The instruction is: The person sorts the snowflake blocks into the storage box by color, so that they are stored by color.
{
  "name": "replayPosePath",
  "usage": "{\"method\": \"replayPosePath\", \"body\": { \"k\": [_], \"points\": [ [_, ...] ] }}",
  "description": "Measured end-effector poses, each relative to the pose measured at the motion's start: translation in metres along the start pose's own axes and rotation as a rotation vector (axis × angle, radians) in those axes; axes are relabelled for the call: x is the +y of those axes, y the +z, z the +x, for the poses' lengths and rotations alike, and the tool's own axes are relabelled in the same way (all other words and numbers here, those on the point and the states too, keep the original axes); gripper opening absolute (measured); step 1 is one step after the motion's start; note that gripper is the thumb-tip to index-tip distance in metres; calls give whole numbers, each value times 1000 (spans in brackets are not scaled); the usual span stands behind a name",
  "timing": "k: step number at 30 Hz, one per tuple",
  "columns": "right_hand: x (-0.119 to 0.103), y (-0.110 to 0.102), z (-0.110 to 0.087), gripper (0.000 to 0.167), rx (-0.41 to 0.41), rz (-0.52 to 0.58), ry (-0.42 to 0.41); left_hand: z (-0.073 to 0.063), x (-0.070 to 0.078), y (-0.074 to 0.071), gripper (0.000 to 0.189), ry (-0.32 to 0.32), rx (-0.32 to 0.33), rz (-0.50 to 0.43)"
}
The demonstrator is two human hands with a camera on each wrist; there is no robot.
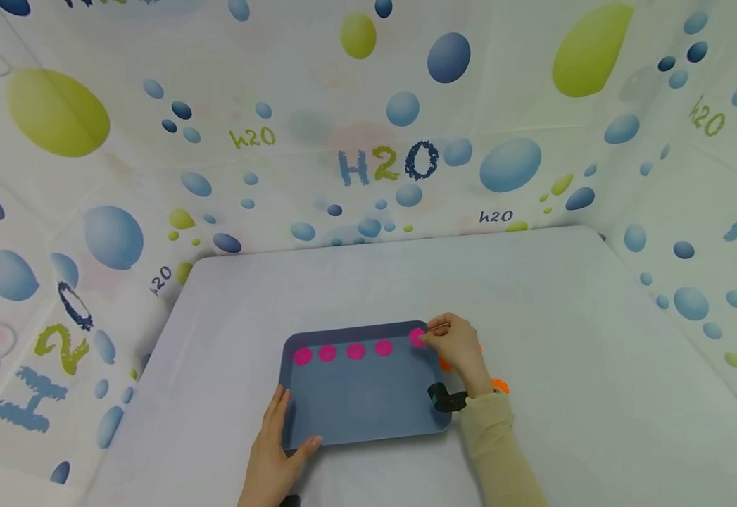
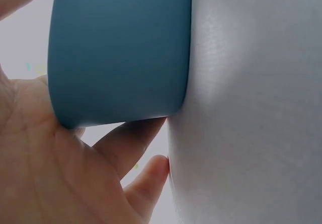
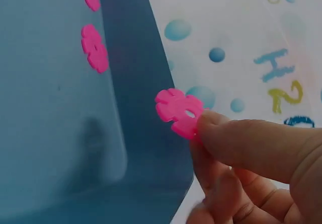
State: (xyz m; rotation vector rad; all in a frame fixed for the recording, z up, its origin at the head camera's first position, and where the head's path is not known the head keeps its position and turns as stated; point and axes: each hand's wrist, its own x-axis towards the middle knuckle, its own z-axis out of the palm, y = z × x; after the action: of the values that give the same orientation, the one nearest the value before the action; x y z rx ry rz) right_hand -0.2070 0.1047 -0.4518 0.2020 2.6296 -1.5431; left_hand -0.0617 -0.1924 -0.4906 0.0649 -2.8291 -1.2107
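Observation:
A blue-grey rectangular tray (image 1: 368,394) lies on the table, with a row of several pink flower-shaped pieces (image 1: 356,351) along its far side. Thumb and fingertips of my right hand (image 1: 457,346) pinch another pink flower-shaped piece (image 3: 178,112), which has an oval hole, over the tray's far right corner. In the right wrist view that piece is held above the tray's wall. My left hand (image 1: 274,443) rests against the near left corner, fingers straight along the left side and thumb at the front edge. The left wrist view shows the palm beside the tray's outer wall (image 2: 121,53).
Orange pieces (image 1: 500,385) lie just right of the tray, partly hidden by the right hand and forearm. A dark wrist camera (image 1: 447,398) sits over the tray's right edge. White cloth (image 1: 571,338) covers the table, and a patterned curtain (image 1: 305,190) stands behind.

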Motion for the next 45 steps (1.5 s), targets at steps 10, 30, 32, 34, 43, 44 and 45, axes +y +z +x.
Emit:
{"method": "replayPosePath", "body": {
  "k": [10,30,32,34,43,44,45],
  "points": [
    [-19,11,4,17,76,-320,-30,0,0,2,92,9,3,-7],
    [-15,25,9,12,215,-516,-136,4,1,8,92,57,11,-30],
    [-15,25,8,12,206,-496,-133,4,0,8,91,60,14,-30],
    [-15,24,8,11,186,-470,-126,3,-1,8,91,60,19,-27],
    [-10,15,5,12,83,-199,-60,0,-6,3,90,59,42,-11],
    [-9,14,4,13,85,-160,-58,-1,-7,2,91,56,39,-11],
    [-8,13,4,14,86,-120,-52,-1,-7,1,91,53,33,-13]
  ]
}}
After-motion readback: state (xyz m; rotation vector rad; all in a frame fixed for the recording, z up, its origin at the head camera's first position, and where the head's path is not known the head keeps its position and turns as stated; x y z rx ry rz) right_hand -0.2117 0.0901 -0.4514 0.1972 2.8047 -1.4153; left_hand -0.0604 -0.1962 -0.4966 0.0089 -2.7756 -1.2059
